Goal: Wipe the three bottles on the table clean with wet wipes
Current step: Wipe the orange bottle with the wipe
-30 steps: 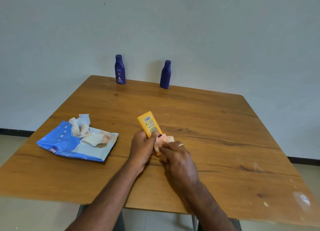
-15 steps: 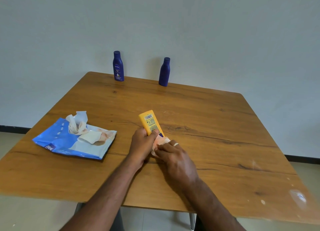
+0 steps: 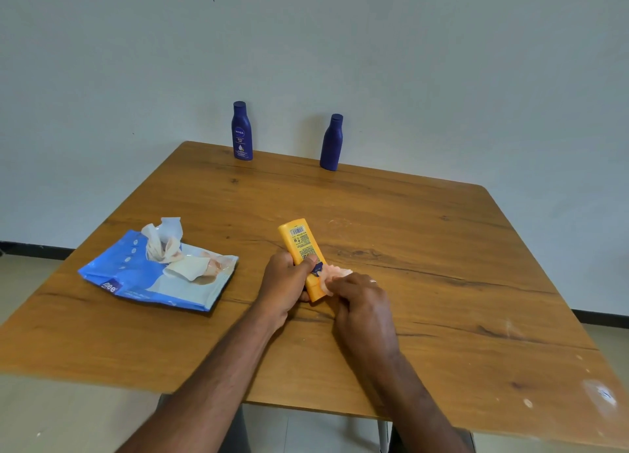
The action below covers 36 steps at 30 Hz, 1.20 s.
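Note:
A yellow bottle [image 3: 301,245] lies tilted on the wooden table [image 3: 425,248], its barcode side up. My left hand [image 3: 284,282] grips its lower half, thumb on the label. My right hand [image 3: 360,303] presses a crumpled wet wipe [image 3: 335,274] against the bottle's right side near its lower end. Two dark blue bottles stand upright at the far edge: one with a white label [image 3: 241,131] on the left, a plain one [image 3: 332,143] to its right. Both are far from my hands.
A blue wet wipe pack [image 3: 136,275] lies open at the left, with a wipe sticking up [image 3: 163,240] and its flap folded back. A white wall stands right behind the table. White marks spot the near right corner [image 3: 602,393].
The wipe in my right hand has slid a little along the yellow bottle's lower part. My left hand keeps its grip. The view has shifted slightly.

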Each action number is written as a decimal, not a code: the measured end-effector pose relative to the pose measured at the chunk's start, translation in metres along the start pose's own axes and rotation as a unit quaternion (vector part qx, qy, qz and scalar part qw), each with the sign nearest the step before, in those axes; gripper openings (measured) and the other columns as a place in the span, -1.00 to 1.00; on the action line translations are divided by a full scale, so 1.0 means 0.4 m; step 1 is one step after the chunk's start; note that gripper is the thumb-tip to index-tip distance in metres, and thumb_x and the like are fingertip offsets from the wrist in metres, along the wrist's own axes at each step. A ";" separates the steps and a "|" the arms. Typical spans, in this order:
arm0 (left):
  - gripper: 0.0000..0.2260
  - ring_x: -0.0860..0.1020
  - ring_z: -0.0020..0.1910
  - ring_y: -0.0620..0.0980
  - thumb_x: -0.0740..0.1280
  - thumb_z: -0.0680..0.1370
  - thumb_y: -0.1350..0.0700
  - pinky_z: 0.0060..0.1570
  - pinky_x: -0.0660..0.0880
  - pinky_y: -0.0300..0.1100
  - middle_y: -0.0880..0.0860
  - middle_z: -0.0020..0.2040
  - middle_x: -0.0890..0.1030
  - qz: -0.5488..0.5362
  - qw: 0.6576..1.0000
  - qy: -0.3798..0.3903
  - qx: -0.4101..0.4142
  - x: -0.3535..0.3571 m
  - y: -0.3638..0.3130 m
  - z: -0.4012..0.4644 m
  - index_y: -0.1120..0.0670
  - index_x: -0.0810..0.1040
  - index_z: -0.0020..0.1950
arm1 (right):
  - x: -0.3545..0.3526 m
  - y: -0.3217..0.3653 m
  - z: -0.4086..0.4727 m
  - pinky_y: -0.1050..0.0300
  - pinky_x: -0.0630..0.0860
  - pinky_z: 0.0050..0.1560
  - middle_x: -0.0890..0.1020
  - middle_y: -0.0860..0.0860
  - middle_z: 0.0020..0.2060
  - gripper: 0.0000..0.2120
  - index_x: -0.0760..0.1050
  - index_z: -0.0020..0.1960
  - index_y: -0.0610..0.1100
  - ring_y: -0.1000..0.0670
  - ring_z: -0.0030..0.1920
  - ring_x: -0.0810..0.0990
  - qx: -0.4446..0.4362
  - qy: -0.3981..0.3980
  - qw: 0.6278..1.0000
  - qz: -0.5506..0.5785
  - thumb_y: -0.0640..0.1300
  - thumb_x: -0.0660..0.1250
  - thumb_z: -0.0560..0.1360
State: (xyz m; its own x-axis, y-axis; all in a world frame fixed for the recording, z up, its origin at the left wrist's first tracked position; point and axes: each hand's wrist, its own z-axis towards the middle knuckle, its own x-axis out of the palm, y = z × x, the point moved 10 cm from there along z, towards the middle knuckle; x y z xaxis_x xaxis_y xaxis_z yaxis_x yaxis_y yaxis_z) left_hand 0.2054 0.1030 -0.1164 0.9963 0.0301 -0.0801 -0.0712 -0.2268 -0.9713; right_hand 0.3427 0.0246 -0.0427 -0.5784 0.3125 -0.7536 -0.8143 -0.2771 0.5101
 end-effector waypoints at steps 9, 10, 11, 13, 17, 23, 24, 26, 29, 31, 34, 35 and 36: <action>-0.89 0.73 -0.20 -0.08 0.38 0.62 0.06 -0.28 0.61 -0.16 0.02 -0.14 0.76 -0.051 0.999 0.012 0.002 0.001 -0.006 -0.004 0.07 0.65 -0.02 | 0.011 0.069 -0.017 0.10 0.57 0.04 0.69 0.00 0.01 -0.76 0.70 0.08 -0.11 -0.03 0.03 0.58 -0.085 0.007 0.996 0.002 -0.30 0.37 0.47; -0.88 0.73 -0.20 -0.06 0.37 0.63 0.04 -0.30 0.59 -0.16 0.02 -0.13 0.76 -0.060 0.998 0.022 0.003 0.004 -0.007 -0.008 0.07 0.65 0.02 | -0.005 0.042 -0.009 0.10 0.57 0.06 0.70 -0.01 0.01 -0.73 0.70 0.08 -0.12 -0.03 0.04 0.60 -0.046 -0.022 0.999 0.017 -0.34 0.41 0.44; -0.86 0.73 -0.18 -0.04 0.36 0.64 0.03 -0.29 0.59 -0.16 0.03 -0.11 0.76 -0.068 0.997 0.032 0.003 0.007 -0.008 -0.011 0.07 0.64 0.06 | -0.014 0.022 -0.002 0.12 0.57 0.08 0.71 -0.02 0.02 -0.70 0.70 0.10 -0.12 -0.01 0.04 0.61 -0.017 -0.040 0.999 0.020 -0.37 0.41 0.43; -0.84 0.73 -0.10 0.00 0.36 0.64 0.02 -0.22 0.61 -0.15 0.03 -0.06 0.76 -0.088 0.995 0.052 0.012 0.013 -0.013 -0.020 0.07 0.63 0.13 | -0.027 -0.005 0.011 0.18 0.57 0.06 0.72 0.00 0.00 -0.69 0.69 0.11 -0.11 0.07 0.01 0.63 0.027 -0.067 0.997 0.033 -0.38 0.40 0.45; -0.88 0.69 0.10 -0.03 0.42 0.60 0.15 -0.06 0.61 -0.25 0.01 0.06 0.75 -0.113 0.982 0.096 0.119 0.014 -0.062 -0.053 0.01 0.68 0.12 | -0.026 -0.120 0.021 0.35 0.57 -0.10 0.73 0.15 -0.16 -0.77 0.70 0.11 -0.09 0.23 -0.13 0.67 0.223 -0.095 0.945 0.220 -0.30 0.37 0.53; -0.57 0.10 0.64 -0.08 0.44 0.49 0.40 0.48 0.34 -0.12 -0.06 0.63 0.18 0.007 0.917 0.229 0.325 0.070 -0.161 -0.140 -0.09 0.70 0.17 | 0.059 -0.118 0.007 -0.08 0.65 -0.07 0.70 -0.26 -0.08 -0.67 0.60 0.11 -0.39 -0.16 -0.09 0.69 0.355 -0.014 0.680 0.641 -0.10 0.38 0.58; -0.56 0.03 0.65 -0.07 0.45 0.49 0.39 0.51 0.29 -0.11 -0.07 0.65 0.11 0.049 0.910 0.221 0.347 0.072 -0.162 -0.146 -0.10 0.68 0.21 | 0.057 -0.102 0.006 -0.12 0.65 -0.02 0.69 -0.28 -0.03 -0.66 0.58 0.14 -0.37 -0.18 -0.06 0.69 0.345 0.006 0.673 0.654 -0.10 0.41 0.54; -0.57 0.02 0.65 -0.04 0.44 0.50 0.40 0.49 0.35 -0.02 -0.08 0.66 0.02 0.065 0.916 0.197 0.344 0.064 -0.161 -0.146 -0.07 0.69 0.21 | 0.052 -0.087 0.001 -0.22 0.61 0.12 0.66 -0.33 0.09 -0.61 0.53 0.24 -0.35 -0.21 0.02 0.67 0.332 0.023 0.668 0.666 -0.19 0.45 0.47; -0.49 0.21 0.58 -0.21 0.40 0.51 0.45 0.28 0.56 -0.04 -0.18 0.65 -0.01 0.030 0.936 0.190 0.295 0.064 -0.145 -0.155 -0.16 0.71 0.16 | 0.037 -0.094 -0.006 -0.34 0.52 0.23 0.63 -0.36 0.13 -0.60 0.52 0.27 -0.32 -0.24 0.05 0.64 0.333 0.007 0.672 0.662 -0.26 0.46 0.46; -0.39 0.24 0.54 -0.29 0.34 0.54 0.47 0.19 0.59 -0.14 -0.18 0.65 0.06 -0.012 0.946 0.189 0.261 0.063 -0.134 -0.167 -0.27 0.67 0.20 | 0.024 -0.098 -0.013 -0.21 0.62 0.07 0.67 -0.31 0.04 -0.65 0.54 0.23 -0.30 -0.19 -0.04 0.67 0.338 -0.014 0.663 0.668 -0.28 0.45 0.46; -0.40 0.37 0.52 -0.12 0.30 0.59 0.43 0.17 0.59 -0.16 -0.10 0.59 0.32 -0.097 0.955 0.175 0.220 0.046 -0.133 -0.181 -0.30 0.62 0.26 | 0.000 -0.103 -0.026 -0.07 0.66 -0.12 0.69 -0.24 -0.07 -0.76 0.57 0.16 -0.28 -0.14 -0.14 0.70 0.337 -0.049 0.682 0.647 -0.37 0.40 0.49; -0.42 0.46 0.46 -0.08 0.27 0.62 0.40 0.14 0.61 -0.15 -0.09 0.52 0.43 -0.124 0.956 0.172 0.200 0.043 -0.129 -0.182 -0.29 0.59 0.30 | -0.009 -0.101 -0.031 -0.05 0.66 -0.14 0.70 -0.25 -0.06 -0.77 0.58 0.14 -0.28 -0.15 -0.13 0.71 0.333 -0.055 0.697 0.632 -0.38 0.40 0.49; -0.45 0.56 0.36 -0.04 0.24 0.64 0.38 0.09 0.63 -0.12 -0.06 0.43 0.55 -0.156 0.957 0.173 0.174 0.040 -0.122 -0.183 -0.25 0.55 0.36 | -0.017 -0.097 -0.035 -0.05 0.66 -0.14 0.70 -0.26 -0.05 -0.77 0.58 0.15 -0.28 -0.16 -0.11 0.71 0.327 -0.061 0.709 0.622 -0.38 0.40 0.50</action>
State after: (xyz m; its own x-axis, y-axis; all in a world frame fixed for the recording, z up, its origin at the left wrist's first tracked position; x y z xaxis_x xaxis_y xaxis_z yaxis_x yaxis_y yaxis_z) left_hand 0.2281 0.0433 -0.0539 0.9236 -0.2943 0.2456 0.2802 0.0809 -0.9565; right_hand 0.3790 0.0204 -0.0631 -0.8367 0.2837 0.4685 0.5035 0.0618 0.8618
